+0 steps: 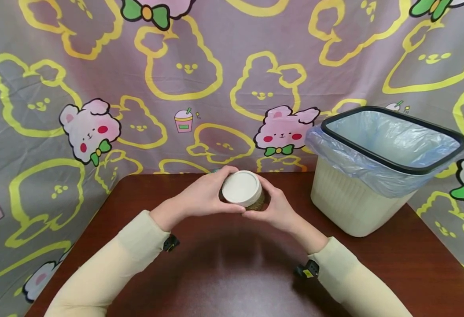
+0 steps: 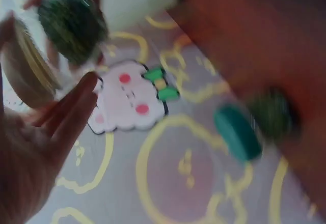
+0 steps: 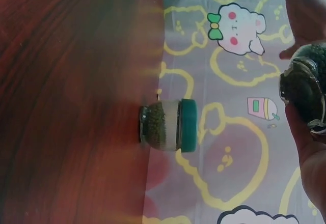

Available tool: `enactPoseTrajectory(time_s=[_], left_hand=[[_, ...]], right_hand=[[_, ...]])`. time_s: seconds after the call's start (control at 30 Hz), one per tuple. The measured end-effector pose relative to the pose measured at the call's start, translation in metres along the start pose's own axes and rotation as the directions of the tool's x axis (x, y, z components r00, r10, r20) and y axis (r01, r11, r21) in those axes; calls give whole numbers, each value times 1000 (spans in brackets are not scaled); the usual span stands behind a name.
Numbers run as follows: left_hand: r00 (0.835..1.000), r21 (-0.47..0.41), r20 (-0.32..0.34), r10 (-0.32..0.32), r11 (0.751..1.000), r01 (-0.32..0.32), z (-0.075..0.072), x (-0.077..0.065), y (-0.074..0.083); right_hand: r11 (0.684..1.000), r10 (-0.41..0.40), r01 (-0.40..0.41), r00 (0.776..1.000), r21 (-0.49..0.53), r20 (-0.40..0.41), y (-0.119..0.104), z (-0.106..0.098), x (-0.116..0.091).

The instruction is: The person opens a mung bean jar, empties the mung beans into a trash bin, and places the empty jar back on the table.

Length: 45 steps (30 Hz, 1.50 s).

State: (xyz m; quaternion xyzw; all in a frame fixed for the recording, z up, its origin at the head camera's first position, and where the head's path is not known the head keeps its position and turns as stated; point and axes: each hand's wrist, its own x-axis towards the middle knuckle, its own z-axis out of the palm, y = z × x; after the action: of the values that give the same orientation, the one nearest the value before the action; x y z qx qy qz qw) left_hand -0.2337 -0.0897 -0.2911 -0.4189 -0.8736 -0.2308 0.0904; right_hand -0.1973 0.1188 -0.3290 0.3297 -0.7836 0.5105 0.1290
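Note:
Both hands hold a glass jar (image 1: 260, 203) with a cream lid (image 1: 241, 187) and dark green, grainy contents, raised above the table's far half. My left hand (image 1: 204, 193) curls its fingers and thumb round the lid side. On the other side, my right hand (image 1: 277, 209) grips the glass body, thumb near the left thumb. The left wrist view shows the cream lid (image 2: 28, 66) beside the green-filled body (image 2: 71, 25); whether it is seated or lifted I cannot tell. Part of the jar's base (image 3: 305, 89) shows in the right wrist view.
A second jar (image 3: 155, 126) with a teal lid (image 3: 189, 126) stands upright near the table's back edge, mostly behind the left hand in the head view. At the right of the brown table (image 1: 232, 281) stands a cream bin (image 1: 347, 198) with a clear bluish liner. A patterned curtain (image 1: 224, 57) hangs behind.

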Motion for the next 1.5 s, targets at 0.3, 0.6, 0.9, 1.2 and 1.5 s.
enactPoseTrajectory(time_s=[0.3,0.6,0.9,1.2,1.5], left_hand=[[870,432,138,474,761,-483,-7,25,-10],[871,424,88,484,773,-472,0,23,-12],[893,410,30,450,809,-421,4,21,-13],[897,393,35,441,819,-418,3,20,-11],[890,397,19,455,814,-424,4,20,-11]], right_hand=[[999,19,-18,999,-31,38,-7,0,-3],[998,59,-58,997,-37,50,-8,-1,-5],[997,78,-77,996,-17,32,-8,0,-3],[997,73,-72,997,-23,27,-8,1,-5],[997,66,-65,997,-29,29,-8,0,-5]])
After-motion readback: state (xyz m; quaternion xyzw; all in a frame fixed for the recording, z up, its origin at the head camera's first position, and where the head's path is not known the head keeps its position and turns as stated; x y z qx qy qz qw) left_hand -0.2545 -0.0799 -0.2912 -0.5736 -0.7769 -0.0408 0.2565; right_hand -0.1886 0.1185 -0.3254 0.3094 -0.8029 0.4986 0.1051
